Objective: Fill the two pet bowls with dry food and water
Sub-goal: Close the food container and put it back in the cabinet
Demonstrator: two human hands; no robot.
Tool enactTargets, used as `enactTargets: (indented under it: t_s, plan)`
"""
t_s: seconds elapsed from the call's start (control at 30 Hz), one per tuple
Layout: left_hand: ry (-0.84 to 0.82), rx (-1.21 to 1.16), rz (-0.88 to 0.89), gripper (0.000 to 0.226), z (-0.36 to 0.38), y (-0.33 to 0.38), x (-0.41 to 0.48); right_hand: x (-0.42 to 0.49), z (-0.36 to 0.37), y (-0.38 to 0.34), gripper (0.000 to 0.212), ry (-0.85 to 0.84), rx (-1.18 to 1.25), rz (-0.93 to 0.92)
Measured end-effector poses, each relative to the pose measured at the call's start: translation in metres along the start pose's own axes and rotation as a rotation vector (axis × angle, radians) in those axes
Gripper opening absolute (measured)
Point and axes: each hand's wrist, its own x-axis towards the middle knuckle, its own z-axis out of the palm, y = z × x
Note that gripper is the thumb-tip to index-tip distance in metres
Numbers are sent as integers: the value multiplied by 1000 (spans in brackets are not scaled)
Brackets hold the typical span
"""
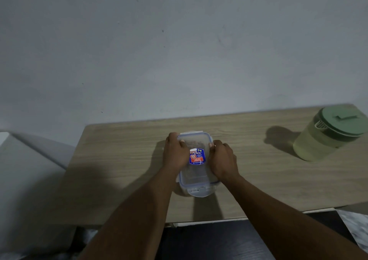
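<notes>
A clear plastic food container [196, 177] with a blue-trimmed lid and a red and blue label lies in the middle of the wooden table [119, 160], brownish dry food dimly visible inside. My left hand [175, 153] grips its left long side, fingers curled over the lid's edge. My right hand [222, 160] grips the right side the same way. A pale rounded shape, perhaps a bowl [182, 191], peeks out under the container's near end, mostly hidden. A green-lidded translucent pitcher [326, 134] stands at the table's far right.
A grey wall rises right behind the table. A pale grey surface [25, 170] lies to the left of the table. Dark floor shows below the table's front edge.
</notes>
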Motion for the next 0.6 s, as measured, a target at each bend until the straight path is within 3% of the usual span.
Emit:
enactTargets:
  t_s: [0.17, 0.4, 0.5, 0.6]
  plan:
    - [-2, 66, -85, 20, -4, 1, 5, -1, 4, 1, 32, 0, 46, 7]
    - [40, 80, -12, 4, -7, -9, -13, -10, 9, -1, 37, -22, 85, 44]
    - [17, 99, 26, 23, -5, -10, -23, -15, 11, 1, 39, -29, 78, 38]
    - [2, 324, 220, 49, -5, -8, -28, -15, 16, 4, 35, -10, 97, 39]
